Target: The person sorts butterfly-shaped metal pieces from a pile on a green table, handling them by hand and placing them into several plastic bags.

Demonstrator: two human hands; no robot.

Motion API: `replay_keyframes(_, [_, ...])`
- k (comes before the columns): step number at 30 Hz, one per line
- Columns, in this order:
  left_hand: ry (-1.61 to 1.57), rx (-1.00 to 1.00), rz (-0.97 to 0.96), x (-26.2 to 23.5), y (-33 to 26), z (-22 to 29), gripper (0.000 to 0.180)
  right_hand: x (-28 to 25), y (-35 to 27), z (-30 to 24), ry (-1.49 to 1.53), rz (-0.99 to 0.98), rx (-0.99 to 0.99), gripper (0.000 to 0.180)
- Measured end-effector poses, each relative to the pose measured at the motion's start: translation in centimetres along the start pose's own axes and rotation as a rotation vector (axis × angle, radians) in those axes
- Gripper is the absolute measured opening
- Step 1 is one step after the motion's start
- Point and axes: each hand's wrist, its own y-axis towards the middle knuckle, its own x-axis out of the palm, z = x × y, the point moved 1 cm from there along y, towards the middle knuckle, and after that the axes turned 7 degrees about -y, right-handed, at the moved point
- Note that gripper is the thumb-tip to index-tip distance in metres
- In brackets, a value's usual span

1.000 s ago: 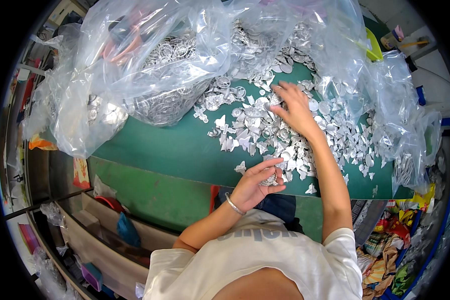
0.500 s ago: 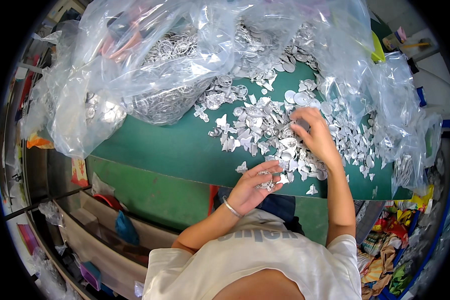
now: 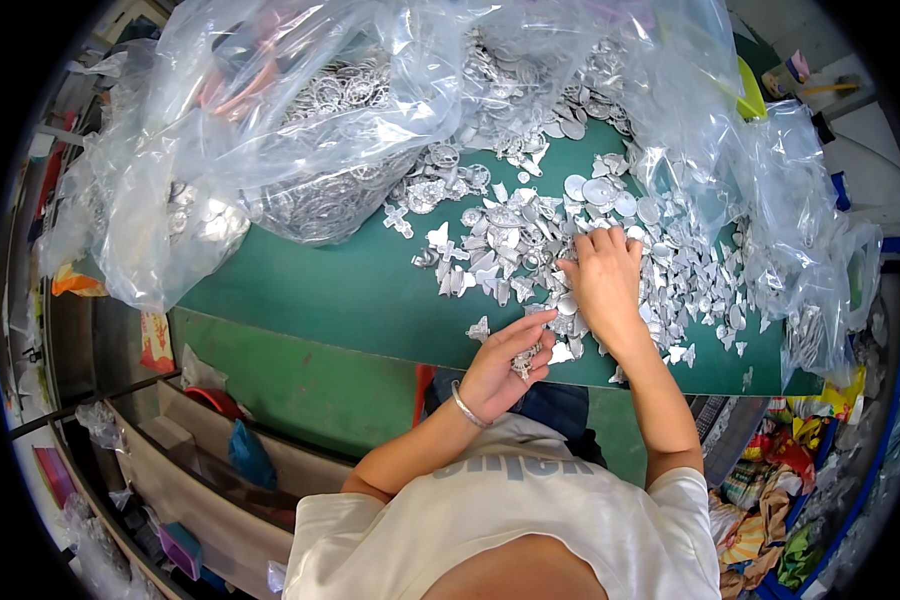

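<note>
Silvery metal pieces (image 3: 530, 245) lie scattered over the green bench (image 3: 340, 290), thickest toward its right edge and spilling from clear plastic bags (image 3: 300, 130) along the far edge. At the near edge the left hand (image 3: 505, 365), a bracelet (image 3: 467, 408) on its wrist, has its fingers curled together around a small cluster of pieces. Just beside it, the right hand (image 3: 602, 285) lies palm down on the pile, fingers slightly apart, pressing on the pieces; whether it grips any, I cannot tell.
</note>
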Motion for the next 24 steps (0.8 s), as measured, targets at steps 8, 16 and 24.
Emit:
replay_keyframes(8, [0.054, 0.165, 0.072, 1.2, -0.3, 0.1, 0.043, -0.6, -0.2, 2.2, 0.818, -0.09, 0.333, 0.015])
replay_keyframes(16, [0.018, 0.144, 0.007, 0.1, 0.2, 0.4, 0.046, -1.3, 2.9, -0.7, 0.434, 0.029, -0.117, 0.015])
replay_keyframes(24, [-0.264, 0.162, -0.189, 1.7, -0.5, 1.3, 0.048, 1.2, 4.7, -0.5, -0.025, 0.11, -0.514, 0.024])
